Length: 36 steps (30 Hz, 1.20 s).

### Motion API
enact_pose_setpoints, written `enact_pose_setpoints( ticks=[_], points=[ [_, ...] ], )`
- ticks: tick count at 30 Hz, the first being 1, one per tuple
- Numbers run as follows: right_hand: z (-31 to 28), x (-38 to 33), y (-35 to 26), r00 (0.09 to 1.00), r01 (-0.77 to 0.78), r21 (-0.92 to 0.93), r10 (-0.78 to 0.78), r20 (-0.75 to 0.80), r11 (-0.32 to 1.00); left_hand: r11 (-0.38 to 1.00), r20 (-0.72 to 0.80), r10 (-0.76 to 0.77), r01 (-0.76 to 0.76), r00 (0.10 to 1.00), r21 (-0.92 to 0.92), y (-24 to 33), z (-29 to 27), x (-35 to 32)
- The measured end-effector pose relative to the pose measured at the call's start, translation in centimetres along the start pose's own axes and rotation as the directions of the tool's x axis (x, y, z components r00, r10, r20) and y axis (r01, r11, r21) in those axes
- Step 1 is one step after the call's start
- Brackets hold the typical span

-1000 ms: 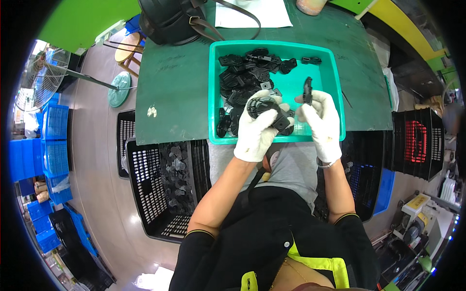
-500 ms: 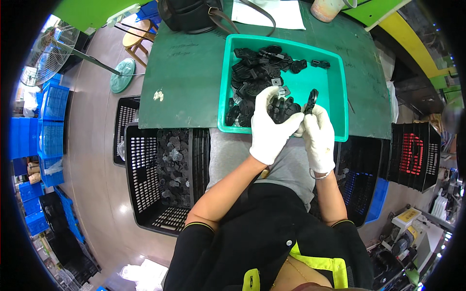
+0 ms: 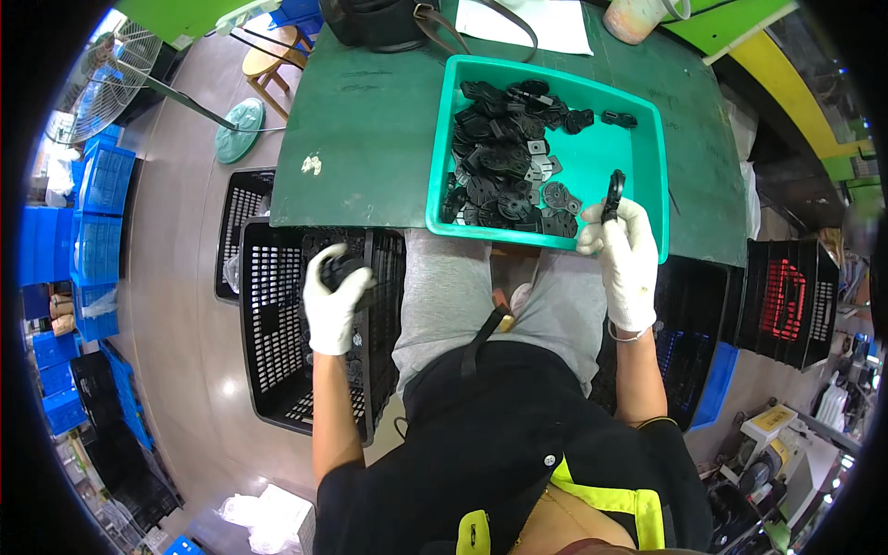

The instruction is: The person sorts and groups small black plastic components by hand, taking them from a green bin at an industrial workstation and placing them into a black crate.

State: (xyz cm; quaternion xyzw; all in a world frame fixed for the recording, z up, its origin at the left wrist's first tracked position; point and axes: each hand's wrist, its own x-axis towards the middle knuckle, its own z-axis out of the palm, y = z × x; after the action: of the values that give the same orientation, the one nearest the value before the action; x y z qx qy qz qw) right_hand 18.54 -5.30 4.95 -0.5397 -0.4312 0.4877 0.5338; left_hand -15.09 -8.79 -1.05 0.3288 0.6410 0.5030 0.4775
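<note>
My left hand (image 3: 330, 313), in a white glove, is over the black slotted crate (image 3: 268, 324) at the left of my legs. Its thumb and fingers curl around a dark black plastic part (image 3: 340, 269), whose outline blends partly with the crate's contents. My gloved right hand (image 3: 629, 264) is at the near right corner of the turquoise tray (image 3: 436, 166). Between its thumb and fingers it pinches a slim black plastic part (image 3: 614, 191), held upright with a ring-like upper end. A pile of black plastic parts (image 3: 499, 159) fills the tray's left side, some with grey plates.
The tray rests on a green table (image 3: 370, 139). A lone black part (image 3: 619, 119) lies at its far right. Behind stand a dark bag (image 3: 375, 23), white paper (image 3: 546, 26) and a stained cup (image 3: 633, 18). Another black crate (image 3: 680, 342) is right of my legs.
My left hand has moved from the tray leftward and nearer, over the left crate, with a black part. My right hand shifted slightly right, still pinching its part.
</note>
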Motion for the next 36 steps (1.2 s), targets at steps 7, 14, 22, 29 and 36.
enact_pose_setpoints(
  ticks=[7,14,22,29,36],
  points=[
    [0.8,0.5,2.1,0.997,0.07,-0.134,-0.074,-0.022,0.988,0.686,-0.437,0.271,0.147,0.858,0.713,-10.6,-8.7,3.2],
    [2.3,0.4,2.4,0.939,0.329,-0.482,-0.338,0.071,0.812,0.909,0.055,0.391,-0.375,0.919,-0.182,2.7,8.4,-2.2],
    [1.2,2.8,1.4,0.835,0.534,-0.62,-0.472,0.282,0.575,0.546,0.585,0.123,0.437,0.802,-0.715,4.4,20.5,-1.1],
    [-3.7,13.5,3.5,0.852,0.476,-0.812,-0.404,0.332,0.338,0.428,0.671,0.013,0.603,0.741,-0.674,2.5,21.0,1.1],
    [-2.7,17.8,4.8,0.914,0.384,-0.918,-0.186,0.361,0.104,0.438,0.648,-0.071,0.607,0.759,-0.663,2.1,21.6,1.6]
  ],
)
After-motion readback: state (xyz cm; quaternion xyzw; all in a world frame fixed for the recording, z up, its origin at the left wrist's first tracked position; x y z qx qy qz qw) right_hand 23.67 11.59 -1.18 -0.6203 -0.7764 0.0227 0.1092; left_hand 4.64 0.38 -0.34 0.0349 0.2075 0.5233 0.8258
